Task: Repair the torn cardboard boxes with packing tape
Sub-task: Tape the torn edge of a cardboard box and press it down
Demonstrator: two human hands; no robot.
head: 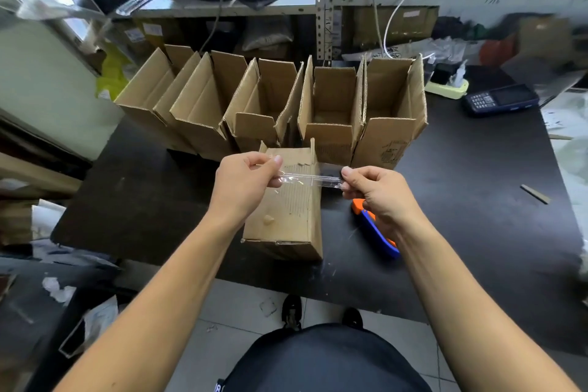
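A small cardboard box (pixel 286 216) lies on its side on the black table (pixel 461 216), its top face scuffed where the paper is peeled. Above that face a strip of clear packing tape (pixel 310 180) stretches between my hands. My left hand (pixel 245 180) pinches the strip's left end. My right hand (pixel 375 191) pinches its right end. The strip hangs a little above the box; I cannot tell whether it touches. An orange and blue tape dispenser (pixel 377 229) lies on the table, partly hidden under my right wrist.
Several open cardboard boxes (pixel 273 105) stand in a row behind the small box. A dark handheld scanner (pixel 501 99) and a yellow-green power strip (pixel 447 87) sit at the back right. Metal shelving (pixel 324 3) rises behind. A cardboard scrap (pixel 536 194) lies at the right.
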